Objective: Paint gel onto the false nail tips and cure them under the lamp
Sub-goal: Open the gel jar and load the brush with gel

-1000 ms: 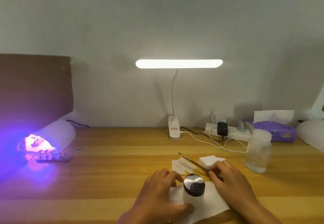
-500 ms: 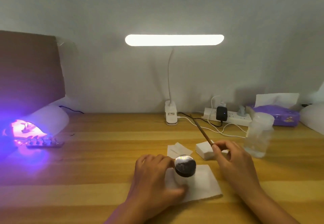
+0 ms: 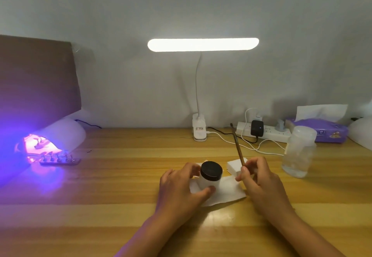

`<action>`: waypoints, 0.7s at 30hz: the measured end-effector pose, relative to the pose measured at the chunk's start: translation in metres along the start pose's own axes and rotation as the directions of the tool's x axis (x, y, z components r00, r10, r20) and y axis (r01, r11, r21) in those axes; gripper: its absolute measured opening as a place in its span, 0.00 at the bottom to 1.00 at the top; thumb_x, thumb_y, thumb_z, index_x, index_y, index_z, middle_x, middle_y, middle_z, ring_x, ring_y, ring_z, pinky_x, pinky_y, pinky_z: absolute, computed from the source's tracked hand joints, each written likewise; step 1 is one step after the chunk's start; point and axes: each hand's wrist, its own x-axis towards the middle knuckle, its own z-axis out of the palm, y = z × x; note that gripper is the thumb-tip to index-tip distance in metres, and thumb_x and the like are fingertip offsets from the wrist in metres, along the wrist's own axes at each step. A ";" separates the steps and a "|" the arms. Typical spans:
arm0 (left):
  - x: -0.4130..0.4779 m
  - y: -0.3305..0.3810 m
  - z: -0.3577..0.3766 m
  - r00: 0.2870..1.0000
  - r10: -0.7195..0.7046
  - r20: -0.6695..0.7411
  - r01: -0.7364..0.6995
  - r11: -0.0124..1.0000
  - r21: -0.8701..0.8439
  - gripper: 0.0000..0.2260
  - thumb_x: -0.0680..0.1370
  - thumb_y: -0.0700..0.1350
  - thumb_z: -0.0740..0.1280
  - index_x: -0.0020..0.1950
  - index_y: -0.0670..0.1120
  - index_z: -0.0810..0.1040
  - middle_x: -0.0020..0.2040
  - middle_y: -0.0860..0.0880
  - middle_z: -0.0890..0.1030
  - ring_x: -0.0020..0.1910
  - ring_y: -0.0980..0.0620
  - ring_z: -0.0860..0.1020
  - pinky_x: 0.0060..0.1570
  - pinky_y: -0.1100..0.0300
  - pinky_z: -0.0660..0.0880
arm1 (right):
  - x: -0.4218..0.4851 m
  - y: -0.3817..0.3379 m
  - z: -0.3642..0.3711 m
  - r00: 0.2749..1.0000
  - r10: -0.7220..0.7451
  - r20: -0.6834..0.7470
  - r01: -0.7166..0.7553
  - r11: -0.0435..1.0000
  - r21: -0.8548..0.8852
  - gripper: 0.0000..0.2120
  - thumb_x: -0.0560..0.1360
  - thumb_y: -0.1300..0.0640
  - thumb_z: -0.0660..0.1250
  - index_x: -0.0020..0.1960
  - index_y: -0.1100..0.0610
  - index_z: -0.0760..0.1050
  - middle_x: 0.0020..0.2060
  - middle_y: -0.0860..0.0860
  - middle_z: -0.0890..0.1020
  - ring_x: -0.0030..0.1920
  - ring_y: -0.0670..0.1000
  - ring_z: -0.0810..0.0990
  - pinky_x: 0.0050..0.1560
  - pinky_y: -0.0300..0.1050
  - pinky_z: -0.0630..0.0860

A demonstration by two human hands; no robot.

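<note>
Gel jar [image 3: 211, 175] in left hand [image 3: 179, 188], brush [image 3: 238, 146] right

On my feed the jar [image 3: 211, 173] stands on a paper sheet [image 3: 227, 192] at the bench's [image 3: 124, 186] near middle, the brush [image 3: 237, 146] just right of it. Far left sits the curing lamp [image 3: 64, 136], the nail-tip rack [image 3: 60, 161] before it. Along the back run desk lamp [image 3: 199, 130], power strip [image 3: 267, 134] and tissue box [image 3: 322, 132], a bottle [image 3: 300, 154] before them.

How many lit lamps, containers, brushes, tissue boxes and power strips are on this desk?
Lit lamps: 2 (desk lamp, curing lamp)
Containers: 2 (black-lidded jar, clear bottle)
Brush: 1
Tissue box: 1
Power strip: 1
Total: 7
</note>
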 end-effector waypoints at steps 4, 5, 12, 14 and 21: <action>-0.004 -0.001 -0.001 1.000 0.020 -0.016 -0.020 1.000 -0.020 0.19 0.71 0.63 0.71 0.58 0.60 0.73 0.53 0.66 0.77 0.54 0.65 0.72 0.68 0.51 0.63 | -0.006 -0.009 0.003 0.998 0.000 0.066 -0.001 1.000 0.021 0.09 0.81 0.57 0.59 0.59 0.48 0.66 0.37 0.47 0.82 0.40 0.48 0.80 0.44 0.54 0.78; -0.005 -0.001 -0.001 0.999 0.039 -0.022 -0.039 0.999 -0.018 0.19 0.71 0.64 0.70 0.58 0.60 0.73 0.52 0.66 0.77 0.54 0.65 0.72 0.67 0.52 0.63 | -0.007 -0.012 0.001 0.998 0.001 0.069 -0.005 0.998 0.055 0.08 0.81 0.57 0.60 0.58 0.46 0.67 0.38 0.49 0.81 0.40 0.50 0.80 0.44 0.57 0.78; -0.017 0.009 -0.003 0.983 0.182 0.029 -0.184 0.980 0.079 0.24 0.70 0.73 0.58 0.59 0.61 0.72 0.54 0.65 0.77 0.56 0.65 0.70 0.71 0.60 0.55 | -0.020 -0.032 -0.002 0.985 -0.057 0.162 0.044 0.995 0.085 0.25 0.63 0.28 0.68 0.53 0.42 0.70 0.31 0.39 0.77 0.31 0.41 0.74 0.32 0.36 0.72; -0.015 0.008 -0.008 0.983 0.173 0.057 -0.177 0.982 0.069 0.23 0.70 0.72 0.59 0.60 0.61 0.72 0.54 0.66 0.77 0.57 0.66 0.70 0.69 0.61 0.57 | -0.017 -0.030 -0.004 0.990 -0.023 0.141 0.014 0.998 0.064 0.24 0.64 0.31 0.69 0.55 0.42 0.72 0.29 0.44 0.75 0.31 0.42 0.75 0.35 0.41 0.75; -0.011 -0.016 -0.024 0.996 -0.021 0.086 -0.001 0.968 0.250 0.11 0.74 0.64 0.62 0.50 0.60 0.72 0.55 0.64 0.73 0.59 0.61 0.68 0.64 0.60 0.60 | -0.014 -0.030 -0.005 0.980 0.074 0.183 -0.089 0.993 0.077 0.26 0.59 0.25 0.63 0.49 0.40 0.74 0.39 0.50 0.83 0.42 0.52 0.81 0.45 0.49 0.81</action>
